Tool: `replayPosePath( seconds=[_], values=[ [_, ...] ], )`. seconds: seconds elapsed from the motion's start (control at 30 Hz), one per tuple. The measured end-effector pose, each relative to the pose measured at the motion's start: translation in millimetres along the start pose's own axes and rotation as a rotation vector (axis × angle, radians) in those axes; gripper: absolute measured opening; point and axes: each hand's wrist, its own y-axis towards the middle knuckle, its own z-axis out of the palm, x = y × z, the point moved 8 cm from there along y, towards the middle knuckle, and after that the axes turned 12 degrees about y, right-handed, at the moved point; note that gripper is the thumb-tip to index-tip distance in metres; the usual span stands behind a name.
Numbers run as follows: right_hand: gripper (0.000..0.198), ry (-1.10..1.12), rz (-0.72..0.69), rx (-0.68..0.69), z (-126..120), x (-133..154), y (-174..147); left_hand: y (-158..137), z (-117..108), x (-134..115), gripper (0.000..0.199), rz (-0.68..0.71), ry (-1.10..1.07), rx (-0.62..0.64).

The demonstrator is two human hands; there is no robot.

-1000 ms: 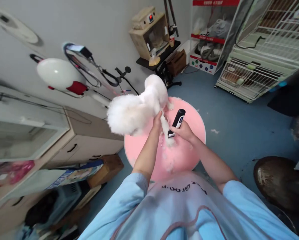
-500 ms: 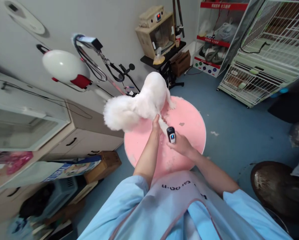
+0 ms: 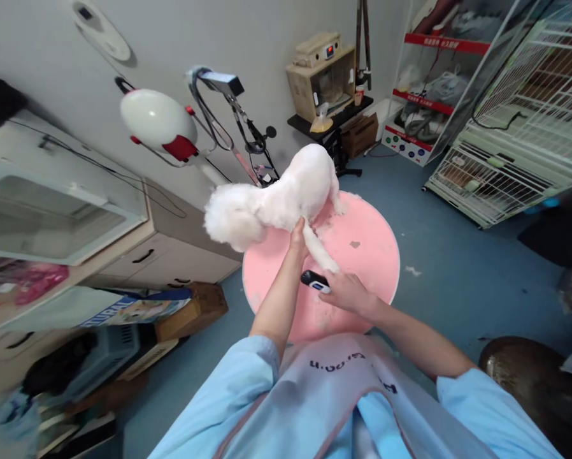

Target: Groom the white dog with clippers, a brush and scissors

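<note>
A white dog with close-cut body fur and a fluffy head stands on a round pink grooming table. Its head is toward the left. My left hand is closed around the upper part of its front leg, which stretches out toward me. Held in my right hand is a black and white hair clipper with a small lit display, its black end pointing left. The right fingers are right beside the paw; the clipper's blade is hidden from me.
Bits of cut fur lie on the tabletop. A white and red dryer and a metal arm hang by the wall behind the dog. Drawers stand at left, wire cages at right, and a round brown stool at lower right.
My right hand has turned the clipper from upright to lying leftward, and moved slightly down toward the paw end. The left hand keeps its hold on the leg. The view has shifted a little.
</note>
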Motion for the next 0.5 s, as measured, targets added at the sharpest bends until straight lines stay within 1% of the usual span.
replayPosePath(
  seconds=[0.03, 0.1, 0.17, 0.2, 0.23, 0.27, 0.33, 0.37, 0.43, 0.5],
  values=[
    [0.03, 0.124, -0.016, -0.011, -4.7, -6.5, -4.8, -1.2, 0.1, -6.4, 0.043, -0.002, -0.019, 0.036],
    [0.023, 0.455, -0.032, -0.113, -30.0, -19.6, 1.8, -5.8, 0.7, -18.2, 0.041, -0.005, -0.068, 0.101],
    [0.032, 0.786, -0.054, -0.292, -62.0, -29.3, 26.5, -13.4, 1.6, -25.9, 0.04, 0.003, -0.122, 0.15],
    [0.037, 0.914, -0.072, -0.368, -72.5, -31.3, 42.1, -17.6, 1.6, -27.4, 0.041, 0.007, -0.142, 0.164],
    [0.039, 1.013, -0.082, -0.402, -75.6, -31.2, 58.2, -21.6, 0.9, -27.8, 0.042, 0.015, -0.16, 0.168],
    [0.041, 1.088, -0.081, -0.39, -70.7, -29.2, 73.1, -25.0, -0.4, -27.5, 0.043, 0.027, -0.174, 0.166],
    [0.041, 1.202, -0.049, -0.289, -43.6, -23.9, 91.4, -29.9, -4.1, -26.8, 0.045, 0.054, -0.196, 0.152],
    [0.041, 1.253, -0.025, -0.232, -25.8, -22.3, 93.2, -31.2, -6.3, -27.3, 0.045, 0.072, -0.207, 0.145],
    [0.04, 1.375, 0.014, -0.157, 6.5, -23.8, 85.3, -32.2, -10.1, -29.2, 0.045, 0.099, -0.225, 0.136],
    [0.039, 1.529, 0.033, -0.117, 27.5, -29.6, 73.5, -32.2, -12.2, -31.6, 0.044, 0.114, -0.238, 0.13]
  ],
)
